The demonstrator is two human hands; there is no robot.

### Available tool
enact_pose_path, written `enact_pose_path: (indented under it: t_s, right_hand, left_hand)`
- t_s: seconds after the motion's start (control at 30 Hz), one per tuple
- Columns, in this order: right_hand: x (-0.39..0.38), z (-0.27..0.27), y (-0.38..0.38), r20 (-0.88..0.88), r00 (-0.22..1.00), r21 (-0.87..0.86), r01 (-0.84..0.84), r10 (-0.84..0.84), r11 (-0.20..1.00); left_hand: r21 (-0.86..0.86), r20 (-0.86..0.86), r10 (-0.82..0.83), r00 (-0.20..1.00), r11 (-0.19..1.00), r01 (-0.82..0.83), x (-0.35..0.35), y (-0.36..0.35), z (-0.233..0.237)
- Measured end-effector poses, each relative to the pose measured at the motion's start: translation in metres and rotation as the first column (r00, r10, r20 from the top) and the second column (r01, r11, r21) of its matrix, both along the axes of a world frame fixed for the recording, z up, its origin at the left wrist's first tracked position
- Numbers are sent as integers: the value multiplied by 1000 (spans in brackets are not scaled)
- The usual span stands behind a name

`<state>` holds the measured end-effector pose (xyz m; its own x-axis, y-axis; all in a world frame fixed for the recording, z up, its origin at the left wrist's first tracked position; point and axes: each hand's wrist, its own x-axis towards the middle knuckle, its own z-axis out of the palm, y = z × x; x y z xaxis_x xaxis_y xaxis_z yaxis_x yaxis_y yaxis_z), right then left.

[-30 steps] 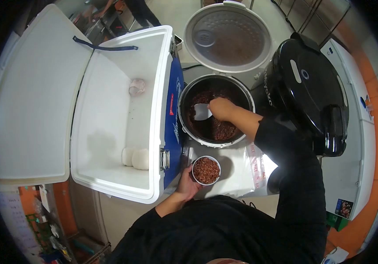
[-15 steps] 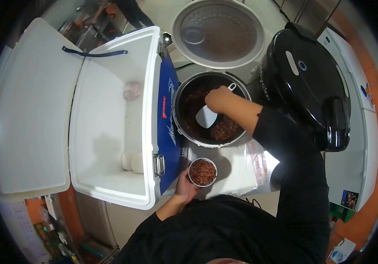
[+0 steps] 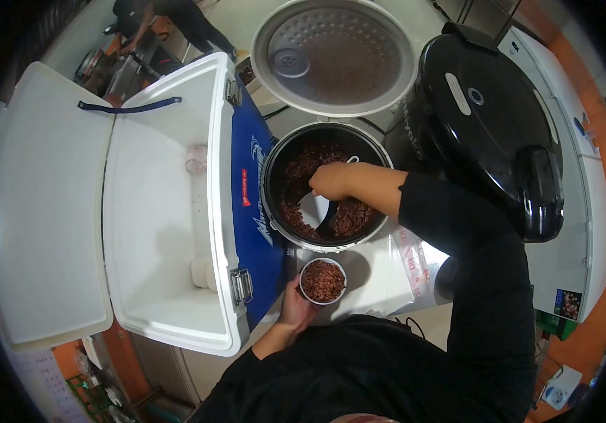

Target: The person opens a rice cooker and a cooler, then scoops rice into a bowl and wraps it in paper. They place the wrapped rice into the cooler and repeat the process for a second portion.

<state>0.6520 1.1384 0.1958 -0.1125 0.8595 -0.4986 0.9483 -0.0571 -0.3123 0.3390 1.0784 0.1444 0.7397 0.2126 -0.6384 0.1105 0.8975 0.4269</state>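
My left hand is wrapped around the side of a small white bowl, holding it upright just in front of the cooker. Reddish-brown cooked rice fills the bowl close to its rim. Inside the open rice cooker, my right hand grips a white rice paddle; the handle end sticks out past the hand. The blade points down among the dark red rice that lies around the pot's bottom and sides. My forearm covers part of the pot's right side.
Left of the cooker stands an open cooler box with white round items inside. The cooker's raised lid is behind the pot. A large black lidded container stands at right, beside a white chest. Another person is at the upper left.
My right hand and the paddle have moved slightly left and lower in the pot, the blade now against the rice. The view has shifted a little. The left hand still holds the bowl.
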Motion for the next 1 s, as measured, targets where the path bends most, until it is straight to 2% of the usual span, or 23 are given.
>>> enact_pose_path:
  t_s: [0.1,0.23,0.33,0.37,0.47,0.6,0.73,0.77,0.87,1.0]
  right_hand:
    - [7,14,1,-55,997,-33,-64,62,997]
    - [8,34,5,182,982,50,48,-57,998]
    - [6,51,7,308,947,157,47,-94,987]
    - [4,48,10,360,931,131,14,-61,991]
    - [-4,22,14,439,898,239,-94,-21,967]
    - [-13,12,8,380,920,182,-177,96,967]
    - [-5,-11,-4,96,995,126,12,-24,992]
    - [-4,-12,-3,57,998,51,3,-6,999]
    - [6,-6,-6,-49,997,15,-58,58,998]
    - [10,19,-3,-40,998,3,-53,53,999]
  left_hand:
    - [-83,5,60,998,995,-59,1,3,4]
    - [-37,-7,71,997,997,-71,5,5,9]
    - [-12,1,50,999,999,-50,4,5,5]
    - [-18,0,46,999,999,-46,4,5,5]
    - [-25,-7,34,999,999,-35,3,5,4]
    - [-3,-57,17,998,1000,-17,6,4,11]
    - [-11,-15,17,1000,1000,-17,8,4,15]
    - [-10,-15,17,1000,1000,-17,8,4,13]
    - [23,-26,22,999,1000,-21,9,2,13]
    - [39,-21,31,999,999,-30,7,0,6]
